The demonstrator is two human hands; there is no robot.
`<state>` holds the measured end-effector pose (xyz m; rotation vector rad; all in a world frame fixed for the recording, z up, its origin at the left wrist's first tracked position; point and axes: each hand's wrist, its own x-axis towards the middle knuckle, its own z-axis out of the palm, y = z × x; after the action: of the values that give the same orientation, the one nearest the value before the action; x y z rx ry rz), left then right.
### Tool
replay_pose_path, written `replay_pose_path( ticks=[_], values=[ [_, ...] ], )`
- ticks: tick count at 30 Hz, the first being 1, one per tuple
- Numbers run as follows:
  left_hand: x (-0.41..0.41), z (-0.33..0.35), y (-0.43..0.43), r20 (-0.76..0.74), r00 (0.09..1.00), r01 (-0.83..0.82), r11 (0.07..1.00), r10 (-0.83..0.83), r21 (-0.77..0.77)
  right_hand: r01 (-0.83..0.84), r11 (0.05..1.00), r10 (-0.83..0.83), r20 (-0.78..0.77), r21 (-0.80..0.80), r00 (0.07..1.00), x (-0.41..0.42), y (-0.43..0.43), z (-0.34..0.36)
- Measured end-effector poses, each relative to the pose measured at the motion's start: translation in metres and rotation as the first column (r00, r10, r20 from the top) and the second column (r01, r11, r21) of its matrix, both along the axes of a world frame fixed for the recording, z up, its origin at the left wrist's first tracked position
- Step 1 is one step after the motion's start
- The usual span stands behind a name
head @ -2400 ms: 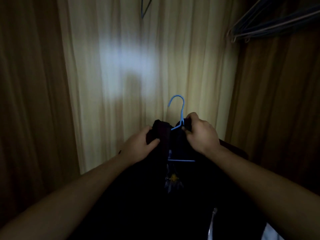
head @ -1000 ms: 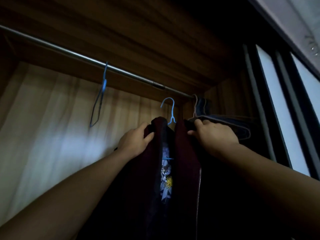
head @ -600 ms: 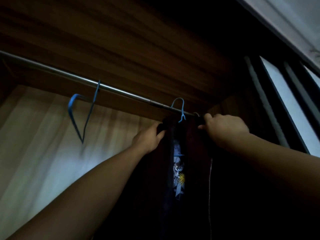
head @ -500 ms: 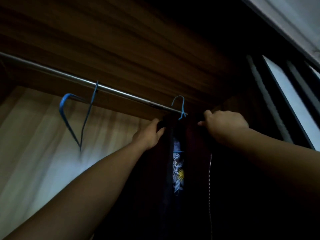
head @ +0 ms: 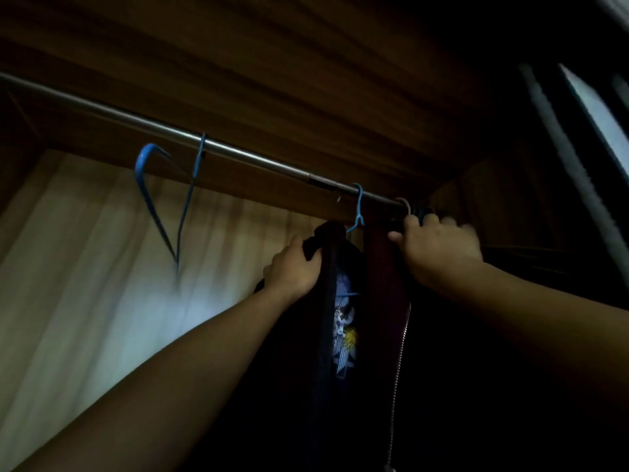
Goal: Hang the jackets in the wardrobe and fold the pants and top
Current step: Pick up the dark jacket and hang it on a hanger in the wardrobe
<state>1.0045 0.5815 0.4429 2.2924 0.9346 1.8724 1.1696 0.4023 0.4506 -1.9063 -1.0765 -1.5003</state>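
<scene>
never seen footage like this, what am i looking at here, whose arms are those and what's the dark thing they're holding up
This is a single view from a camera worn on a person's head, tilted up into a wooden wardrobe. The arms are that person's own. The left hand and right hand each have a grip on the shoulders of a dark zip-up jacket. The jacket sits on a thin blue wire hanger, whose hook is over the silver metal rail. An empty blue hanger hangs further left on the rail, tilted. More hangers seem bunched at the rail's right end, but it is too dark there to be sure.
</scene>
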Motion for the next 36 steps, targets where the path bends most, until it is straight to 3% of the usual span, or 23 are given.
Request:
replay_pose_path(
  ticks=[3,5,8,12,17,23,29,36],
  values=[
    [0.008,-0.016,-0.019,0.116,0.993,0.034,0.998,-0.027,-0.058,0.187,0.981,-0.19,0.08,0.043,0.978,-0.008,0.001,-0.02],
    [0.013,-0.03,-0.031,0.143,0.984,0.118,0.989,-0.104,-0.091,0.218,0.976,-0.219,0.073,0.015,0.973,-0.011,-0.002,-0.033],
    [0.014,-0.043,-0.039,0.061,0.997,0.062,0.993,-0.056,-0.102,0.08,0.997,-0.082,-0.123,-0.019,0.989,-0.017,-0.005,-0.045],
    [0.016,-0.047,-0.045,0.086,0.996,0.006,0.994,0.003,-0.107,-0.079,0.996,0.062,-0.323,-0.039,0.944,-0.034,0.002,-0.056],
    [0.012,-0.061,-0.051,0.0,0.997,0.074,0.988,-0.075,-0.133,-0.145,0.989,0.145,-0.329,0.025,0.933,-0.033,0.007,-0.063],
    [0.012,-0.089,-0.06,-0.082,0.997,0.01,0.999,-0.014,-0.051,-0.346,0.934,0.356,-0.272,0.089,0.894,-0.031,0.013,-0.093],
    [0.011,-0.132,-0.064,-0.142,0.99,-0.007,1.0,0.006,-0.01,-0.542,0.8,0.6,-0.336,0.257,0.726,-0.033,0.012,-0.122],
    [0.011,-0.122,-0.087,-0.099,0.977,0.19,0.982,-0.189,0.006,-0.658,0.627,0.774,-0.428,0.417,0.466,-0.032,0.014,-0.107]
  ],
)
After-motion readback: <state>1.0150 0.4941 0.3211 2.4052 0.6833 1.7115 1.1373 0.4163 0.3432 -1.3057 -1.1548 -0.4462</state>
